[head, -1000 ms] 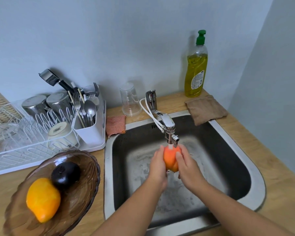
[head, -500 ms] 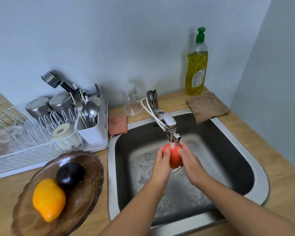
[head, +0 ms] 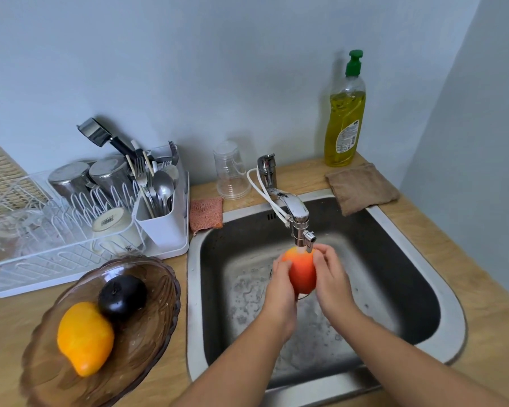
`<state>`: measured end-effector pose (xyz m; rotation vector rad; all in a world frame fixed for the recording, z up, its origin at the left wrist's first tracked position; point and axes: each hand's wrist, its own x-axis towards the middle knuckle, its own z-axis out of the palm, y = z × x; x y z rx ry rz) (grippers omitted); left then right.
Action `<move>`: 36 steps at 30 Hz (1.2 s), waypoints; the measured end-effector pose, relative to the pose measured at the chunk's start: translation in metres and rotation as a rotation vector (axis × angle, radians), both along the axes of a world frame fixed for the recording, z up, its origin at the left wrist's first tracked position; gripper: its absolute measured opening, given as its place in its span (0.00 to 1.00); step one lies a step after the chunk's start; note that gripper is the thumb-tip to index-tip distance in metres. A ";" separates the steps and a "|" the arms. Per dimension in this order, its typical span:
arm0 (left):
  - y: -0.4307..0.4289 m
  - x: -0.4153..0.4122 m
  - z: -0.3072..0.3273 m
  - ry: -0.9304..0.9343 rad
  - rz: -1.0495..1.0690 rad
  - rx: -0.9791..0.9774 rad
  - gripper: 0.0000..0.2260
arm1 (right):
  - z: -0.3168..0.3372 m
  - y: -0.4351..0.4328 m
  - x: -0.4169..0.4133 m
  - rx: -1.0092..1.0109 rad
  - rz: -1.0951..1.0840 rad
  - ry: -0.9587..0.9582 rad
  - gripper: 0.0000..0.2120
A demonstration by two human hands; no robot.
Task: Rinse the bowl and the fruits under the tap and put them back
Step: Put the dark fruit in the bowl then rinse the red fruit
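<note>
Fruit point(head: 302, 274) under tap point(head: 296, 211), gripped between left hand point(head: 279, 292), right hand point(head: 332, 279), over sink point(head: 394, 259)

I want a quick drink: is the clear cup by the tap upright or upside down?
Upside down: the clear cup stands on its wide rim on the counter, narrow base up.

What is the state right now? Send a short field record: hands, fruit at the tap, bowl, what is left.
left hand: grips the red-orange fruit on its left side
right hand: grips the same fruit on its right side
fruit position: just under the tap spout, over the sink
bowl: on the counter left of the sink, holding the yellow-orange fruit and the dark fruit
pending: red-orange fruit not yet back in bowl
</note>
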<state>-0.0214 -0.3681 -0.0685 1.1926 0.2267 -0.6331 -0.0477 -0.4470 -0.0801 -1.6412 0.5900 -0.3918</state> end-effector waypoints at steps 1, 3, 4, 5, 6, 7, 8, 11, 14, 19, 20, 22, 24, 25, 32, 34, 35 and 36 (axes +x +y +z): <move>-0.001 0.000 -0.002 0.049 0.001 -0.025 0.14 | -0.003 0.001 -0.004 -0.097 0.030 -0.042 0.08; 0.000 -0.002 -0.005 0.017 -0.052 -0.033 0.14 | -0.010 -0.004 -0.006 -0.166 0.085 -0.066 0.09; 0.002 -0.002 -0.007 -0.039 -0.072 -0.002 0.15 | -0.011 -0.007 -0.004 -0.131 0.104 -0.033 0.10; 0.004 -0.002 -0.011 -0.110 -0.091 0.057 0.16 | -0.009 -0.010 -0.001 -0.047 0.112 0.033 0.10; 0.007 -0.001 -0.014 -0.185 -0.112 0.136 0.18 | -0.008 -0.013 0.003 0.098 0.103 0.126 0.10; 0.011 0.000 -0.018 -0.243 -0.130 0.206 0.20 | -0.006 -0.015 0.006 0.259 0.092 0.222 0.12; 0.015 0.002 -0.020 -0.275 -0.148 0.243 0.23 | -0.005 -0.016 0.007 0.367 0.081 0.278 0.14; 0.024 0.007 -0.021 -0.341 -0.215 0.219 0.26 | -0.004 -0.017 0.004 0.204 0.096 0.226 0.11; 0.028 0.007 -0.017 -0.438 -0.248 0.285 0.28 | 0.001 -0.022 0.004 -0.044 0.195 0.173 0.10; 0.033 0.004 -0.023 -0.642 -0.202 0.388 0.32 | 0.013 -0.028 0.020 0.314 0.268 0.367 0.12; 0.033 0.003 -0.023 -0.650 -0.194 0.383 0.32 | 0.014 -0.027 0.021 0.406 0.257 0.383 0.15; 0.034 0.003 -0.022 -0.615 -0.180 0.343 0.31 | 0.011 -0.022 0.023 0.307 0.203 0.361 0.15; 0.036 0.005 -0.018 -0.564 -0.211 0.296 0.31 | 0.006 -0.015 0.019 0.107 0.157 0.259 0.12; 0.037 0.006 -0.017 -0.557 -0.241 0.286 0.30 | 0.004 -0.013 0.017 0.072 0.155 0.195 0.10; 0.036 0.004 -0.018 -0.561 -0.151 0.268 0.25 | 0.013 -0.012 0.023 0.459 0.084 0.265 0.12; 0.036 0.007 -0.022 -0.486 -0.090 0.245 0.23 | 0.010 -0.008 0.018 0.442 0.093 0.208 0.11; 0.036 0.010 -0.024 -0.441 -0.071 0.216 0.22 | 0.005 -0.004 0.014 0.309 0.116 0.167 0.11; 0.036 0.013 -0.026 -0.394 -0.066 0.196 0.20 | 0.003 0.001 0.010 0.144 0.151 0.125 0.10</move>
